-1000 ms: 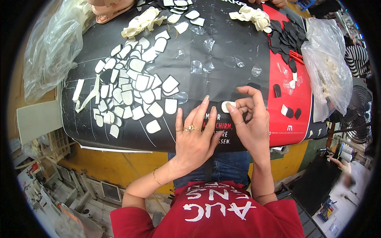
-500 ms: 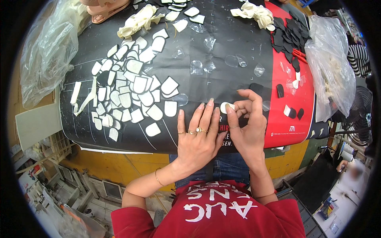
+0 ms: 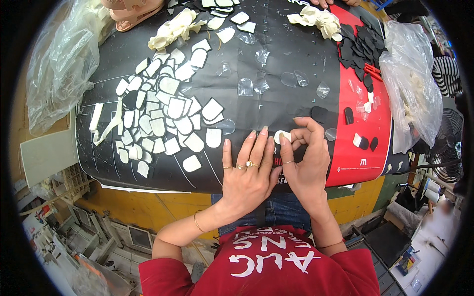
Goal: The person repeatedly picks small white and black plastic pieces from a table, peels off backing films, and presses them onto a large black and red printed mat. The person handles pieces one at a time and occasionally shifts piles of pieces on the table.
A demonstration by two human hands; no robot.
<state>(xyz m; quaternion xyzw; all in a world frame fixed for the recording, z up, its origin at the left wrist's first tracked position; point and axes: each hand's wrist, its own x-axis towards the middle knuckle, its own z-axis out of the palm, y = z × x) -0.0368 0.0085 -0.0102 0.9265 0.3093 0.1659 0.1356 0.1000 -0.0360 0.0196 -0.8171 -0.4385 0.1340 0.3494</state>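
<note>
My left hand point(image 3: 249, 172) lies flat on the black mat with its fingers spread. Its index fingertip rests right beside a small white round-ended pad point(image 3: 277, 135). The thumb of my right hand point(image 3: 307, 160) is on this pad, and the other fingers curl in next to it; how far they grip it is partly hidden. To the left of my hands spreads a loose pile of white round-ended pads with dark edges point(image 3: 176, 108). A clear plastic film piece point(image 3: 227, 127) lies just beyond my left fingertips.
Black pads point(image 3: 363, 44) are heaped on the red strip at the right, near red-handled scissors point(image 3: 374, 72). Cream material bundles point(image 3: 175, 29) lie at the far side. Clear plastic bags point(image 3: 410, 84) flank the table. Another person's hand point(image 3: 322, 2) shows at the far edge.
My hands stay almost in place over the same white pad. The view has shifted slightly, and another person's hand now shows more at the far edge.
</note>
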